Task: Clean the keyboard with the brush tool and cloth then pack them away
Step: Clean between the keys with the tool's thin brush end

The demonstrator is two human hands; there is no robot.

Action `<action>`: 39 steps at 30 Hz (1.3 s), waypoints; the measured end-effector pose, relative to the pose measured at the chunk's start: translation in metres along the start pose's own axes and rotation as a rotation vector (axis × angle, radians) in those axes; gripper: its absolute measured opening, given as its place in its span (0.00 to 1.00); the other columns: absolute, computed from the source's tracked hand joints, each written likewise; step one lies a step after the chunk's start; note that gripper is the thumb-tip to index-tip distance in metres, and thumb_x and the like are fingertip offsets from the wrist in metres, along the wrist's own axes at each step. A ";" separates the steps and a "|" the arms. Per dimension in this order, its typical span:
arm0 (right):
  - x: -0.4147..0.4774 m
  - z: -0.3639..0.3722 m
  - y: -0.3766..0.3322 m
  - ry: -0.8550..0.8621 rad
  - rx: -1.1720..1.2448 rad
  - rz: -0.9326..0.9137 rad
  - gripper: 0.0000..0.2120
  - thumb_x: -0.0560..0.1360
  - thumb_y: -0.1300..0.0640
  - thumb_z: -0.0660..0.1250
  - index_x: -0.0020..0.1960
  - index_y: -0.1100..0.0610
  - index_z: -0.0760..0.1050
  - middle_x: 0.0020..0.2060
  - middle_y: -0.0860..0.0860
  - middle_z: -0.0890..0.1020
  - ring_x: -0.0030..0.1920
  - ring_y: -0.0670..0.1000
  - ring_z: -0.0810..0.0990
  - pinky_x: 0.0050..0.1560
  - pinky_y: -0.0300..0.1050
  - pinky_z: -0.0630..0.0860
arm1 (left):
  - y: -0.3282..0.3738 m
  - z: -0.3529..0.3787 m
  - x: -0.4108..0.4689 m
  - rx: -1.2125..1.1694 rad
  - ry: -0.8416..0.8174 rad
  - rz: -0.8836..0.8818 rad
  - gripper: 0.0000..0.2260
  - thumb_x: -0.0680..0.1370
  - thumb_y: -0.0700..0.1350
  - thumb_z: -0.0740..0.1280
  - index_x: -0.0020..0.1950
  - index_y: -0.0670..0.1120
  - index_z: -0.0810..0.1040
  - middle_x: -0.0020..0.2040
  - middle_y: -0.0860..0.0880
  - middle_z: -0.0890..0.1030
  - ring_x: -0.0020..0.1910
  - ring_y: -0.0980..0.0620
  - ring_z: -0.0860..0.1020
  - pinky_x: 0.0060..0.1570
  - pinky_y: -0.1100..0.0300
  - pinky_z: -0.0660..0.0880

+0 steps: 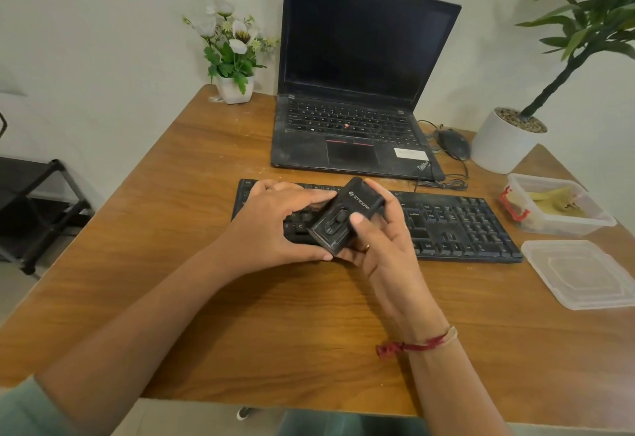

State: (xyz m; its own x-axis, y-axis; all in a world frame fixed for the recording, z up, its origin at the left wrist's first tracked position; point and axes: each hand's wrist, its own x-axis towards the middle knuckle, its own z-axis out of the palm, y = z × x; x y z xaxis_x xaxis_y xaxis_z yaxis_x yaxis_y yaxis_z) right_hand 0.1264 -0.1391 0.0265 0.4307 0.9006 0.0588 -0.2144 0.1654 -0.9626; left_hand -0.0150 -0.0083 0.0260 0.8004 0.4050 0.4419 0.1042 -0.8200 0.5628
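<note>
A black boxy brush tool (345,215) with white lettering is held above the left half of a black keyboard (460,226) lying on the wooden table (213,147). My right hand (381,239) grips the tool from the right, its thumb on the tool's front face. My left hand (275,226) holds the tool's left side, thumb at its lower corner and fingers along its upper edge. A clear plastic container (556,207) with a red clip holds a yellowish cloth (553,199) at the right. No bristles show.
An open black laptop (350,92) stands behind the keyboard, with a wired mouse (453,143) to its right. A clear lid (580,272) lies at the right edge. A white flower pot (235,88) and a large white planter (501,141) stand at the back. A black rack (37,208) is at the left.
</note>
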 end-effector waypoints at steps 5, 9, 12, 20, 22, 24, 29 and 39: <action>0.001 -0.001 0.001 0.029 0.194 0.014 0.36 0.69 0.64 0.67 0.72 0.42 0.61 0.56 0.56 0.81 0.55 0.55 0.81 0.45 0.49 0.81 | 0.002 0.004 0.000 0.029 0.117 0.052 0.30 0.66 0.63 0.70 0.66 0.58 0.71 0.56 0.70 0.73 0.58 0.71 0.67 0.63 0.66 0.56; -0.003 0.005 0.000 0.138 0.108 -0.042 0.32 0.66 0.64 0.71 0.66 0.48 0.67 0.48 0.55 0.83 0.48 0.52 0.84 0.41 0.47 0.82 | 0.011 0.006 -0.002 -0.103 0.042 -0.060 0.45 0.60 0.68 0.73 0.73 0.59 0.60 0.59 0.66 0.74 0.60 0.70 0.70 0.64 0.63 0.63; -0.005 0.012 0.003 0.164 -0.186 -0.143 0.35 0.69 0.68 0.73 0.70 0.49 0.66 0.52 0.53 0.80 0.45 0.45 0.83 0.43 0.46 0.82 | 0.016 0.010 -0.001 -0.225 -0.017 -0.122 0.45 0.62 0.61 0.77 0.74 0.58 0.59 0.61 0.58 0.77 0.58 0.61 0.76 0.58 0.58 0.75; -0.009 0.008 0.001 -0.011 -0.330 -0.175 0.37 0.71 0.70 0.70 0.75 0.54 0.60 0.50 0.39 0.83 0.43 0.49 0.83 0.46 0.42 0.81 | 0.008 -0.004 -0.003 -0.489 -0.153 -0.213 0.37 0.65 0.48 0.79 0.71 0.50 0.68 0.62 0.55 0.78 0.59 0.58 0.77 0.59 0.56 0.76; -0.008 0.005 0.002 -0.016 -0.363 -0.176 0.38 0.71 0.71 0.71 0.75 0.54 0.60 0.49 0.39 0.83 0.42 0.48 0.83 0.44 0.41 0.81 | 0.008 -0.006 -0.003 -0.506 -0.184 -0.226 0.39 0.62 0.49 0.80 0.70 0.52 0.68 0.62 0.55 0.78 0.59 0.59 0.77 0.59 0.58 0.75; -0.009 0.003 0.004 0.000 -0.408 -0.192 0.39 0.70 0.70 0.72 0.75 0.51 0.59 0.49 0.38 0.83 0.41 0.48 0.83 0.44 0.42 0.81 | 0.009 -0.006 -0.003 -0.492 -0.201 -0.233 0.39 0.62 0.45 0.81 0.69 0.54 0.67 0.60 0.56 0.78 0.57 0.60 0.78 0.58 0.60 0.76; -0.010 0.000 0.009 0.012 -0.509 -0.297 0.42 0.70 0.61 0.75 0.76 0.47 0.57 0.60 0.44 0.78 0.45 0.48 0.84 0.47 0.42 0.81 | 0.010 -0.005 -0.002 -0.505 -0.230 -0.255 0.38 0.63 0.41 0.81 0.68 0.51 0.66 0.55 0.52 0.82 0.53 0.53 0.81 0.53 0.54 0.78; -0.011 -0.002 0.008 -0.058 -0.810 -0.389 0.32 0.73 0.50 0.70 0.73 0.55 0.63 0.60 0.48 0.80 0.59 0.41 0.79 0.58 0.44 0.79 | 0.010 -0.010 -0.004 -0.478 -0.266 -0.279 0.35 0.63 0.40 0.81 0.65 0.51 0.68 0.53 0.50 0.83 0.51 0.54 0.82 0.52 0.55 0.79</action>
State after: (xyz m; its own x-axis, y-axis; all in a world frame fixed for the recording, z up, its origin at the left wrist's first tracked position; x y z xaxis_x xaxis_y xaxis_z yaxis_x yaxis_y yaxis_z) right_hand 0.1217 -0.1484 0.0177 0.2942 0.8626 0.4116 0.6303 0.1486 -0.7620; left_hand -0.0235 -0.0140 0.0370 0.9076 0.4126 0.0779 0.1041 -0.4007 0.9103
